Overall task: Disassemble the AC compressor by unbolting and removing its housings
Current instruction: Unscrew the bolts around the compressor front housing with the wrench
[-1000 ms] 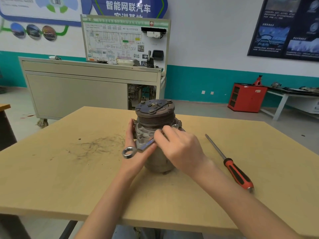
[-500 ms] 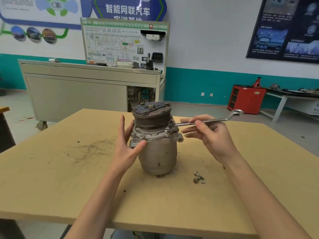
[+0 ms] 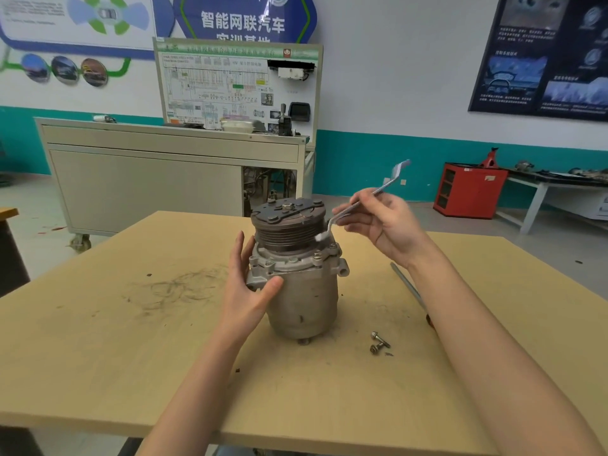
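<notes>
A grey AC compressor (image 3: 304, 297) stands upright on the wooden table (image 3: 131, 373), its dark grooved pulley (image 3: 289, 225) on top. My left hand (image 3: 250, 287) grips the left side of its front housing flange. My right hand (image 3: 385, 225) holds a ring wrench (image 3: 358, 200) by the shank, tilted up to the right; its lower ring hovers just above a flange bolt (image 3: 317, 256) at the right. Two loose bolts (image 3: 379, 343) lie on the table right of the compressor.
A screwdriver shaft (image 3: 406, 284) lies on the table behind my right forearm, its handle mostly hidden. Dark scuff marks (image 3: 174, 287) mark the table at left. A grey cabinet (image 3: 148, 179) with a training board stands beyond the table, and a red cabinet (image 3: 467, 189) at the right.
The wrench went from the compressor's left side to the right flange, then lifted off the bolt and tilted upward. Two loose bolts now show on the table. My left hand stays on the housing.
</notes>
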### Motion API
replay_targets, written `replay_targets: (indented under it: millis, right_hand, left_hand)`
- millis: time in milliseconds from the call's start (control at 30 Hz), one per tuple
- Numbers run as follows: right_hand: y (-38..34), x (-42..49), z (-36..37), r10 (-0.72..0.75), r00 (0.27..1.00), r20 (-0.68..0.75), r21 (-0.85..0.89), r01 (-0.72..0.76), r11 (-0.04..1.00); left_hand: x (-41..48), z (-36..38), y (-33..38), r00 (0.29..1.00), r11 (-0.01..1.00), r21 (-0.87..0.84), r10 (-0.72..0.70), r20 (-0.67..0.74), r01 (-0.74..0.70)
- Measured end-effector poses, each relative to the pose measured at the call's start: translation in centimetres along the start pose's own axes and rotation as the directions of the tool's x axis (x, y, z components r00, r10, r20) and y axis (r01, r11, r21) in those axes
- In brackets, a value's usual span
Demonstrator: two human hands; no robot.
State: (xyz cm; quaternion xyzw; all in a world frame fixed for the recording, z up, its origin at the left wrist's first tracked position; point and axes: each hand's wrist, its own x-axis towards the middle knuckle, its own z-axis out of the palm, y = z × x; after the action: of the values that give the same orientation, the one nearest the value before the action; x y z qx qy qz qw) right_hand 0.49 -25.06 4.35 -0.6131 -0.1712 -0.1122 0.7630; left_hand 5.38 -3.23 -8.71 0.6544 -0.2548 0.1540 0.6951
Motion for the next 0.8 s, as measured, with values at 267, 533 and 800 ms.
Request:
replay_targets:
  millis: [267, 533, 800]
  right_hand:
    - [0.8, -5.4, 6.7, -0.583, 0.629, 0.515, -0.827, 0.543, -0.144]
    - [3.2, -5.8, 8.7, -0.501, 0.587, 0.636, -0.770, 0.440, -0.462]
    - [4.0, -5.8, 9.0, -0.581, 0.519, 0.627, -0.778, 0.387, -0.495]
  left_hand:
    - [-0.2, 0.3, 0.0, 0.997, 0.998, 0.009, -0.054, -0.048, 0.055]
    - [-0.5, 0.7, 0.4, 0.999, 1.000, -0.001, -0.015, -0.049, 0.015]
    - [-0.4, 0.7, -0.2, 0.998, 0.999, -0.013, -0.041, -0.054, 0.040]
